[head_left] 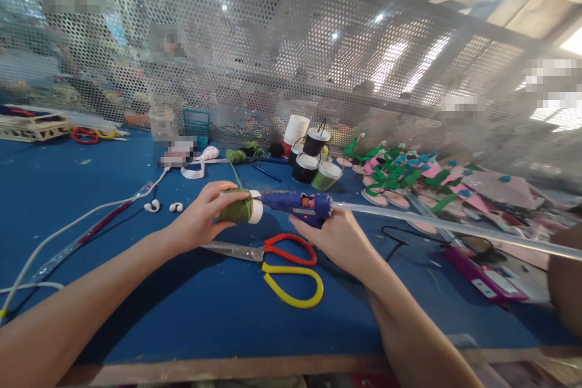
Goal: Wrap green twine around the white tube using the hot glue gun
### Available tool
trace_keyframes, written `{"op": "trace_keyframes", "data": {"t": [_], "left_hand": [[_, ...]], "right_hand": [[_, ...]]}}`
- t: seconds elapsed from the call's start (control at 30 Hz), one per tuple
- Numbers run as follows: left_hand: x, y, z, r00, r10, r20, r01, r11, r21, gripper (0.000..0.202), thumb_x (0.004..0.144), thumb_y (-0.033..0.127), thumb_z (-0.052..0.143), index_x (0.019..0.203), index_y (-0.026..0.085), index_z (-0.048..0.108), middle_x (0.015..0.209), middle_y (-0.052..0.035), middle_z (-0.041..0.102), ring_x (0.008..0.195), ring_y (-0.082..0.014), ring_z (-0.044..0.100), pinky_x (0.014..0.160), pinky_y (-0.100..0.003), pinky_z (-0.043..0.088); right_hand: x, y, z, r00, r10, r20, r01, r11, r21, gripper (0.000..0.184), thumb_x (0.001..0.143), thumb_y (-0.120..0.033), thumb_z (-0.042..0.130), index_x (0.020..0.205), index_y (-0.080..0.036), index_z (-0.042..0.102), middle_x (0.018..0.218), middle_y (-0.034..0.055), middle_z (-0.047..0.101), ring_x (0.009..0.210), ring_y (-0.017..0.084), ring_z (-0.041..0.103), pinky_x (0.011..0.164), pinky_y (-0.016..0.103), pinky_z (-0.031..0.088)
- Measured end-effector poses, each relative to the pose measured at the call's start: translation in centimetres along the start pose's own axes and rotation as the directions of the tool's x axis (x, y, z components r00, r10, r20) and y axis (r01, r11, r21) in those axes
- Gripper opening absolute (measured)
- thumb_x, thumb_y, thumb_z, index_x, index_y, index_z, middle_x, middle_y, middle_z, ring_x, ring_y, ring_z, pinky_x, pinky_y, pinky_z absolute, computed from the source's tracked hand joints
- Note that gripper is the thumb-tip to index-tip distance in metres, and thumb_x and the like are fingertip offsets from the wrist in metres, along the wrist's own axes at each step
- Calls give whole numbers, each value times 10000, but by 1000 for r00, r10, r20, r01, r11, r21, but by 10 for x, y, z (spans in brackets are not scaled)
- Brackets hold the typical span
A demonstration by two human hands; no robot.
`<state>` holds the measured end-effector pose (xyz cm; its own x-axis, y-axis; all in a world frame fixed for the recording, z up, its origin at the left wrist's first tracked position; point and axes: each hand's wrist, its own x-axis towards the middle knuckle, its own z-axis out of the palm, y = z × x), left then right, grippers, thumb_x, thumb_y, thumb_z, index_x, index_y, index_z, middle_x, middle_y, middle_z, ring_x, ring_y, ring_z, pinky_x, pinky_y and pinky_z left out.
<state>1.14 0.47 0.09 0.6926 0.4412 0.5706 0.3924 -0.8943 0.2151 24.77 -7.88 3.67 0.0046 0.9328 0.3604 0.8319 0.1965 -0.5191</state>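
My left hand (204, 212) is closed round a small white paper cup (257, 208) lying on its side, with green yarn (236, 207) wound about most of it. One strand runs from the cup back to a loose bundle of green yarn (243, 154). My right hand (334, 236) grips a blue glue gun (295, 203), its nozzle at the cup's edge; whether it touches, I cannot tell. A long clear glue stick (431, 221) sticks out of the gun's rear. Below both hands lie large scissors (273, 264) with one red and one yellow handle.
Behind the hands stand white stacked cups (296, 130) and several yarn-covered cups (305, 167). Green and pink craft pieces (409, 176) pile up at right, near a purple power strip (484, 276). White earphones (152, 206) and a white cable (68, 227) lie left. A perforated metal screen (273, 60) closes the back.
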Motion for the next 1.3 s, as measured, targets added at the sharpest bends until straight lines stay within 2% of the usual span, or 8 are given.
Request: {"op": "trace_keyframes", "data": {"t": [0.3, 0.43, 0.57, 0.83, 0.97, 1.13, 1.3], "left_hand": [[0, -1, 1, 999, 39, -20, -39, 999, 22, 539, 749, 44, 586, 1218, 228, 394, 1177, -113, 436, 1128, -266, 436, 936, -457, 424], [0, -1, 2, 997, 69, -19, -69, 997, 24, 540, 753, 40, 577, 1219, 249, 400, 1176, -105, 448, 1117, -262, 444, 930, -457, 425], [0, -2, 5, 996, 81, -30, -80, 996, 29, 529, 751, 32, 572, 1208, 248, 416, 1176, -102, 454, 1111, -259, 443, 930, -449, 424], [0, 0, 4, 996, 90, -17, -89, 996, 23, 515, 758, 29, 556, 1207, 241, 420, 1177, -105, 444, 1111, -258, 434, 931, -447, 421], [1, 1, 1, 998, 61, -6, -61, 998, -8, 501, 763, 38, 554, 1208, 223, 418, 1181, -112, 437, 1129, -259, 429, 943, -447, 417], [0, 0, -2, 1000, -16, 1, 16, 999, -32, 518, 762, 67, 575, 1217, 242, 399, 1181, -99, 425, 1142, -258, 429, 956, -455, 411], [0, -1, -2, 999, -34, -4, 34, 998, -56, 506, 766, 71, 576, 1211, 231, 396, 1180, -103, 419, 1146, -254, 426, 959, -452, 411]], "right_hand": [[0, 0, -1, 1000, -4, -2, 4, 1000, 3, 187, 715, -325, 516, 678, -171, 615, 596, 34, 612, 570, 185, 561, 573, 296, 440], [4, 1, 0, 1000, -17, -20, 17, 1000, 1, 174, 714, -320, 521, 645, -179, 595, 550, 22, 585, 528, 173, 542, 532, 285, 422], [7, -1, 0, 1000, 6, -25, -5, 999, 52, 182, 706, -321, 529, 578, -192, 532, 464, -9, 521, 482, 154, 501, 502, 267, 409], [9, -3, -1, 998, 51, -21, -50, 997, 60, 212, 693, -335, 547, 540, -203, 484, 451, -6, 505, 481, 160, 495, 486, 270, 395], [6, -2, -1, 999, 37, 0, -37, 997, 72, 210, 712, -341, 530, 562, -198, 497, 463, -7, 503, 478, 157, 490, 478, 269, 393], [2, 2, 1, 1000, -6, -16, 6, 1000, 0, 175, 721, -331, 523, 661, -177, 579, 560, 21, 581, 540, 177, 543, 542, 290, 434], [-1, 1, 1, 999, -36, -7, 36, 999, -9, 177, 724, -326, 513, 667, -181, 597, 524, 6, 565, 494, 151, 506, 509, 265, 424]]}}
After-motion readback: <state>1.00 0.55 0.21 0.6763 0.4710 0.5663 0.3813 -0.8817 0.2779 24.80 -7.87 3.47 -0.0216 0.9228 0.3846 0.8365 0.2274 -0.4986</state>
